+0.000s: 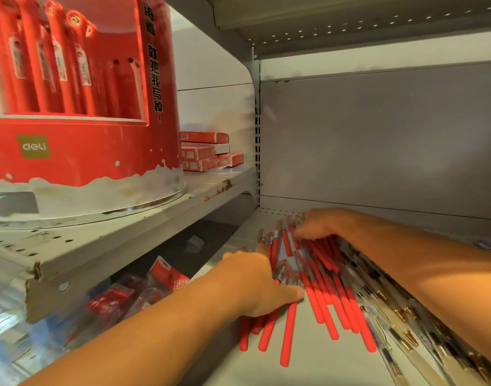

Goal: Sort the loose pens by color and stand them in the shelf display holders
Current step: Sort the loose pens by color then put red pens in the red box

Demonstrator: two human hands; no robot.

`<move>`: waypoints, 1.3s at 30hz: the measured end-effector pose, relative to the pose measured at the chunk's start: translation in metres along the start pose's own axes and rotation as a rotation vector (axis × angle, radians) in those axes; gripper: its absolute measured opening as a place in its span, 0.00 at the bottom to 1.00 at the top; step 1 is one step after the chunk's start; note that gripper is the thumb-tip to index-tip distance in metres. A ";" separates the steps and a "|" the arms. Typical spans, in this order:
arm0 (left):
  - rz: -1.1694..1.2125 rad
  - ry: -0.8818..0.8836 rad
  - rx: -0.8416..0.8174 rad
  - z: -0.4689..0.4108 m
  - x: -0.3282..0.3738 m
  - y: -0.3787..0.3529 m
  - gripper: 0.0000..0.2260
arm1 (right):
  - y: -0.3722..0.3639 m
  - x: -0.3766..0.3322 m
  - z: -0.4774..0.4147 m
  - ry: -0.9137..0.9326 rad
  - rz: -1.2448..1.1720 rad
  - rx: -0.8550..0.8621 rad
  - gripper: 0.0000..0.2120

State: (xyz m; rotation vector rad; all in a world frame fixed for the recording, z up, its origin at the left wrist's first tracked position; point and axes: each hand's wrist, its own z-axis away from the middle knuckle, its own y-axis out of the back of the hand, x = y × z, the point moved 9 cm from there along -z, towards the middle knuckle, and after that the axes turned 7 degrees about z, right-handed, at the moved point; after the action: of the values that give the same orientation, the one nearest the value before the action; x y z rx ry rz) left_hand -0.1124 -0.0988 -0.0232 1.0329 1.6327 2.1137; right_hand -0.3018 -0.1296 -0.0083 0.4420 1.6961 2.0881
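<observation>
On the shelf [322, 363], the left hand [259, 284] lies flat over red pens [318, 305]; the right hand [319, 224] touches their caps, grip too blurred to tell.

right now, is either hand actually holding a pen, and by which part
Cannot tell for sure. Left hand lies over red pens; right hand curls over their capped ends. None lifted.

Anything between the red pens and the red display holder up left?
Nothing visible. Left hand and right hand rest on the red pens on the lower shelf; the display holder stands on the higher left shelf, front open.
</observation>
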 end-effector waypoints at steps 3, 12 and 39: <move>0.086 -0.037 -0.048 0.000 -0.004 -0.004 0.36 | 0.003 0.002 -0.002 -0.025 0.012 0.024 0.17; 0.133 -0.177 -0.080 -0.002 0.003 -0.008 0.34 | 0.000 -0.001 -0.001 -0.046 0.101 -0.053 0.10; 0.054 -0.173 -0.064 -0.014 0.000 -0.020 0.33 | 0.051 0.004 0.042 0.034 -0.213 0.244 0.09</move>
State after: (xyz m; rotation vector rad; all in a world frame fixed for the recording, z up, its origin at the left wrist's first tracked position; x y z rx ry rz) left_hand -0.1257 -0.1027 -0.0436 1.2151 1.4630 2.0325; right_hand -0.2907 -0.1013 0.0502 0.2843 1.9356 1.7568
